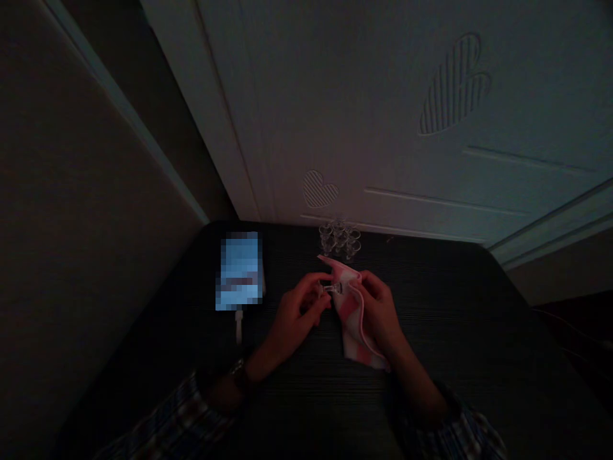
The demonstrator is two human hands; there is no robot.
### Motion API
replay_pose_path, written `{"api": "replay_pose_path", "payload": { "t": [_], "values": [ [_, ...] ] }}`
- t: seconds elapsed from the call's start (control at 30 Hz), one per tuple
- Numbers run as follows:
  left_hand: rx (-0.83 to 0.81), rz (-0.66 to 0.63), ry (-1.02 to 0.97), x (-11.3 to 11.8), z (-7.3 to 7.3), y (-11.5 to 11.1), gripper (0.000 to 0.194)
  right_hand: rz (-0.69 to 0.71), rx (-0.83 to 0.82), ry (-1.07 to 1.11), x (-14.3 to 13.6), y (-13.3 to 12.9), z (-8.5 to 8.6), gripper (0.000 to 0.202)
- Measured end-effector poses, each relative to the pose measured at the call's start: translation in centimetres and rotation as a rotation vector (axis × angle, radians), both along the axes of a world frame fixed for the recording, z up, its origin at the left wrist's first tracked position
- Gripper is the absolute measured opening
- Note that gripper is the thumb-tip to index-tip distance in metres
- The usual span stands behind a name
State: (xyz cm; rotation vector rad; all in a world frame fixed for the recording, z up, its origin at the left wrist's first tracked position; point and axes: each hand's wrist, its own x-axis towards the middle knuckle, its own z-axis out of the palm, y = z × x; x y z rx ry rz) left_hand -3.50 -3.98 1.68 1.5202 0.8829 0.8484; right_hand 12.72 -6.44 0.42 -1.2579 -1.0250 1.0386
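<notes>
Between my hands is a small clear stemmed glass (331,289), lying sideways over the dark table. The fingers of my left hand (299,306) close round its left end. A pink and white checked cloth (353,319) hangs from my right hand (378,303), which pinches it near its upper part. The glass's right end rests against the cloth. Just beyond the cloth, several small clear glasses (340,237) stand grouped upright near the back edge of the table.
On the left of the dark table (445,306) a lit screen (239,271) stands with a white cable (238,329) in front. A pale panel (383,128) with heart patterns rises behind the table.
</notes>
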Motion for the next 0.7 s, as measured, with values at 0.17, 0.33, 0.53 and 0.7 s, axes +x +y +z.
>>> {"api": "replay_pose_path", "payload": {
  "t": [0.17, 0.33, 0.53, 0.7],
  "values": [
    [0.014, 0.019, 0.023, -0.3, 0.0, 0.1, 0.025, 0.012, -0.020, 0.047, -0.1, 0.0, 0.2, 0.016],
    [-0.021, 0.021, 0.053, -0.5, -0.6, 0.2, 0.019, 0.021, -0.017, 0.085, 0.0, 0.0, 0.2, 0.015],
    [-0.064, 0.007, 0.000, -0.4, -0.9, 0.4, 0.026, 0.029, -0.005, 0.082, -0.1, -0.1, 0.2, 0.015],
    [-0.105, 0.025, -0.023, -0.2, -0.8, 0.4, 0.027, 0.015, -0.006, 0.021, -0.1, -0.2, 0.6, 0.017]
  ]
}}
